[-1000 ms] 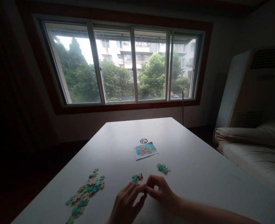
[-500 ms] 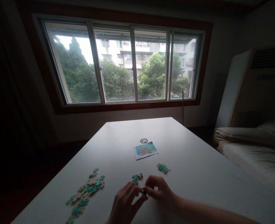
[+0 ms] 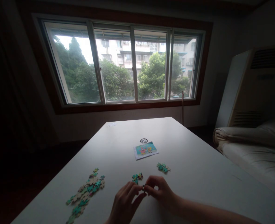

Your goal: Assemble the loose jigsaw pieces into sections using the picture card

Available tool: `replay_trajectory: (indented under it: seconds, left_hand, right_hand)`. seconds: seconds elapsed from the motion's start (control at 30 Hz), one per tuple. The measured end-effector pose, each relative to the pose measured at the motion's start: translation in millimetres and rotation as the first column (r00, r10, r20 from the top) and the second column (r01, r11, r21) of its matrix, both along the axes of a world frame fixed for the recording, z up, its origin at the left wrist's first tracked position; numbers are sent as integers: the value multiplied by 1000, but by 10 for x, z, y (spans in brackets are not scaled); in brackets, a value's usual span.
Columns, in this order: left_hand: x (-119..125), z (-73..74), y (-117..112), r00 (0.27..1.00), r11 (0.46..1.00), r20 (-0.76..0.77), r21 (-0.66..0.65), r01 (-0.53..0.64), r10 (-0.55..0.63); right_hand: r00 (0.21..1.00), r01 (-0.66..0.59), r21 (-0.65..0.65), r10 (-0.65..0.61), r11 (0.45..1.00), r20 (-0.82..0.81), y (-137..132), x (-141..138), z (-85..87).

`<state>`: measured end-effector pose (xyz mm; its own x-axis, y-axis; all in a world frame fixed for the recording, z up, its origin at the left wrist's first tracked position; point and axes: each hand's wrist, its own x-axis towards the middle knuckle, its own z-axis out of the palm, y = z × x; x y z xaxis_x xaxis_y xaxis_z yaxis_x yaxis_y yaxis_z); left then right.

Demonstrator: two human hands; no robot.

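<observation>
The left hand [image 3: 124, 203] and the right hand [image 3: 159, 192] meet at their fingertips low in the middle of the view, just above the white table [image 3: 198, 174]. Between them they pinch a small dark puzzle piece [image 3: 143, 188], thumb and forefinger of each hand closed narrowly on it from either side. The piece is tiny and the room dim, so it may be two pieces pressed together; the view does not settle that. It sits just above the tabletop, near the table's front edge.

Just beyond the fingers lies a small cluster of joined pieces [image 3: 137, 177], teal with a little red and yellow. It lies near the hands but apart from them. Further right and a bit farther back lies a second small teal cluster [image 3: 163, 168], well clear of the right hand.

To the left, a long loose scatter of pieces [image 3: 86, 193] runs slantwise toward the near left corner of the table, some teal side up, others showing pale backs.

Farther up the table a small picture card [image 3: 145, 150] lies flat, showing cartoon figures on a blue ground. A small round dark thing [image 3: 143, 141] sits just behind it.

Beyond the table a wide window [image 3: 125, 65] looks on trees and buildings. A pale sofa [image 3: 249, 146] stands at the right.
</observation>
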<state>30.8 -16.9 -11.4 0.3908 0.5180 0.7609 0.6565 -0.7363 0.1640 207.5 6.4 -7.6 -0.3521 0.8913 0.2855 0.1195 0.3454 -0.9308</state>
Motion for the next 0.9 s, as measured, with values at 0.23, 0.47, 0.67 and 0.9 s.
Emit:
replay_trajectory:
  seconds: [0.23,0.47,0.67,0.9]
  left_hand:
    - [-3,33,-8,1000,1000,27,4,-4,4]
    - [8,104,-1,997,997,-40,12,71,-70]
    - [23,65,-13,999,999,0,-9,37,-37]
    - [27,34,-10,1000,1000,22,10,6,-7]
  right_hand:
    - [1000,-10,23,9,1000,15,0,11,-3]
    - [999,-46,40,45,998,7,-10,13,17]
    - [998,-59,37,59,998,1,-27,16,24]
    - [997,-73,10,74,997,-4,-39,11,29]
